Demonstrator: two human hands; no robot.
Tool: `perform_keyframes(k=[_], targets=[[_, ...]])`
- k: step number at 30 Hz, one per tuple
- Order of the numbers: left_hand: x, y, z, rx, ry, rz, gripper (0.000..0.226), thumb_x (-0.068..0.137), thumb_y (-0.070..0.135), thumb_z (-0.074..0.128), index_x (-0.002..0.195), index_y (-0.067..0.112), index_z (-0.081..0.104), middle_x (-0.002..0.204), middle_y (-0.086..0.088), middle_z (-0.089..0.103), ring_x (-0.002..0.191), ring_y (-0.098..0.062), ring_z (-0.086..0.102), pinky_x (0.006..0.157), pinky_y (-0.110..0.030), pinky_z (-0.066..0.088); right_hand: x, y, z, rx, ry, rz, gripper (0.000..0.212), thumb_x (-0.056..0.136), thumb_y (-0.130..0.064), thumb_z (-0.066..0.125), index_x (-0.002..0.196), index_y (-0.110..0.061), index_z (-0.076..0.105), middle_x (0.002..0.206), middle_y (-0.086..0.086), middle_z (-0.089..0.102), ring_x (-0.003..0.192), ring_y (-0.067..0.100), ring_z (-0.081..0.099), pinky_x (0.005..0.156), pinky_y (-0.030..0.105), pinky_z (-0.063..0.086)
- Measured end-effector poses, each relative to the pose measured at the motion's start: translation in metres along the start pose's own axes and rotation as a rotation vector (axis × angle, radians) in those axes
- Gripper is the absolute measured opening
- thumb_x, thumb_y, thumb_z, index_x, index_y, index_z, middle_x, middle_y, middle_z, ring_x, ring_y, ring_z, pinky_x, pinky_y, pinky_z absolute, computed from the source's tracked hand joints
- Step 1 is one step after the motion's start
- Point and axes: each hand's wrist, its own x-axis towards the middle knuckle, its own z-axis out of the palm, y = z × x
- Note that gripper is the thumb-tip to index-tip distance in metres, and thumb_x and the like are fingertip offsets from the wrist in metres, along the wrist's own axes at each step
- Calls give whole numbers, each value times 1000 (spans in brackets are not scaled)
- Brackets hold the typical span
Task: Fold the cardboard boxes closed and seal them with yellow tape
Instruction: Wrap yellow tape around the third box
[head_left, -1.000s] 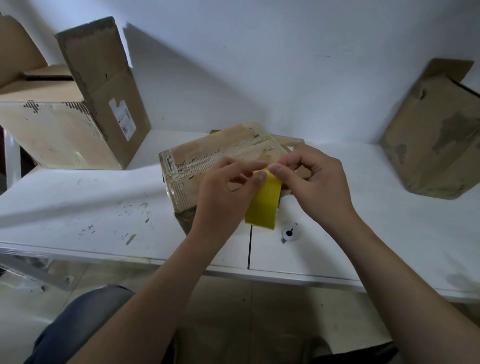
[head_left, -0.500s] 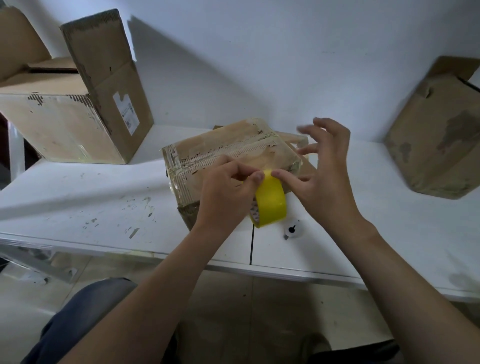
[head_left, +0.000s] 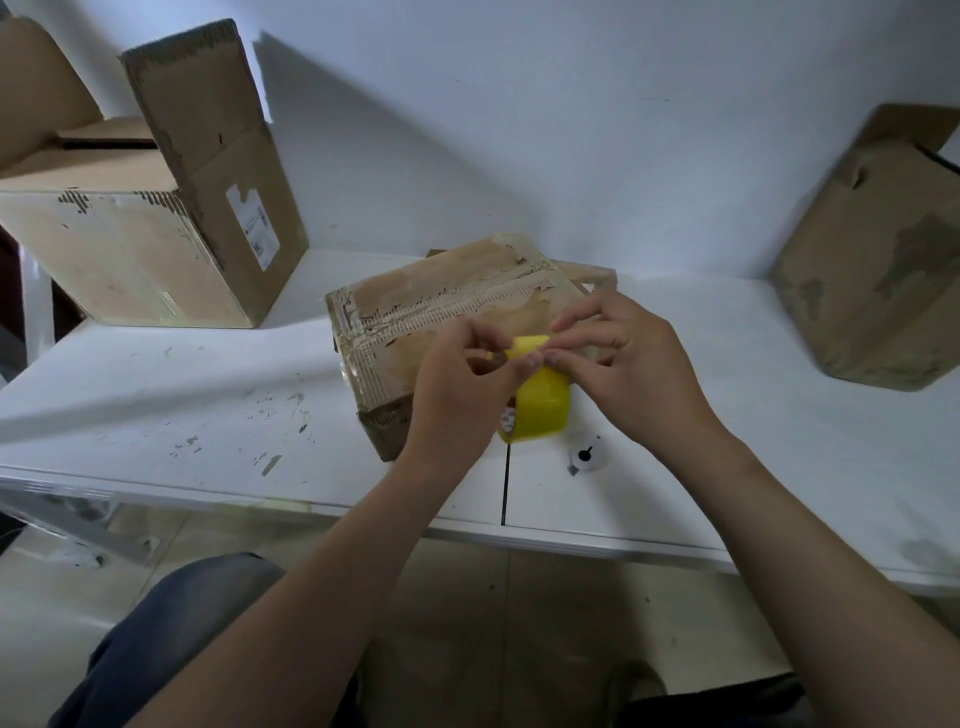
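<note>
Holds the yellow tape roll (head_left: 540, 410) in the curled left hand (head_left: 457, 395), just in front of the middle box (head_left: 415, 312) and above the table (head_left: 156, 405); pinches the peeled tape end (head_left: 530, 344) with the right hand (head_left: 634, 374). Appears to be starting the seal: flaps lie folded down on that box, with no yellow strip yet. Calls next for drawing out a length and pressing it along the top seam. Leaves, beyond it, the left box (head_left: 130, 249) and the right box (head_left: 872, 270) unsealed, flaps up.
</note>
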Motion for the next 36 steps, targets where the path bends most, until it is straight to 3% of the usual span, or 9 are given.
perform_keyframes(k=[5,10,14,19,22,27,29,32,36], targets=[[-6,2,10,-306,-142,-292,44,90,21,76,117,18,42,107,-11,67,91,-19,70,65,-25,58,-4,0,4,-161,78,-83,5,88,-19,75,89,-18,80,99,-9,64,96,8,52,77,22,44],[-4,3,15,-282,-136,-224,37,90,17,76,111,31,49,91,3,75,83,-6,73,64,-23,57,-12,0,4,-375,221,-285,15,92,-24,66,92,-14,77,99,-2,66,96,24,55,68,34,49],[0,6,20,-389,-221,-401,38,91,17,75,124,12,57,107,-8,70,86,-17,70,67,-30,56,-18,0,-1,-416,250,-286,12,92,-21,67,93,-13,76,100,0,66,94,25,59,66,36,52],[0,4,29,-244,-226,-286,43,86,24,80,119,25,54,105,-2,76,97,-19,72,77,-39,61,-15,0,-15,-180,131,70,6,89,-29,75,84,-25,75,102,-10,57,101,16,55,79,25,45],[-5,1,40,-96,-291,-129,45,84,25,80,114,34,48,94,-5,77,97,-15,70,82,-41,58,-12,7,-28,80,48,385,20,81,-33,82,73,-21,69,90,-7,65,74,5,58,64,15,42],[-7,-3,59,-32,-417,-11,42,90,10,73,107,31,41,80,-22,70,73,-24,63,74,-40,56,-18,19,-47,293,-36,595,35,76,-30,87,100,-19,63,85,7,69,69,8,60,56,16,43],[-6,-5,66,1,-479,-43,40,90,9,72,105,28,40,87,-21,73,82,-37,66,79,-45,55,-21,29,-50,240,15,539,38,74,-28,88,102,-26,63,77,6,66,63,5,58,51,13,41],[0,-11,70,215,-557,49,32,92,7,69,103,22,43,94,0,72,96,-15,67,82,-20,50,-28,50,-55,-64,92,406,28,73,-28,84,93,-33,65,69,-6,63,62,5,55,55,19,42],[8,-5,62,460,-428,183,22,92,10,67,106,21,53,101,14,59,100,-10,59,81,-11,45,-43,83,-58,-602,-143,421,21,82,-37,77,99,-37,65,85,-15,64,82,17,60,72,31,45]])
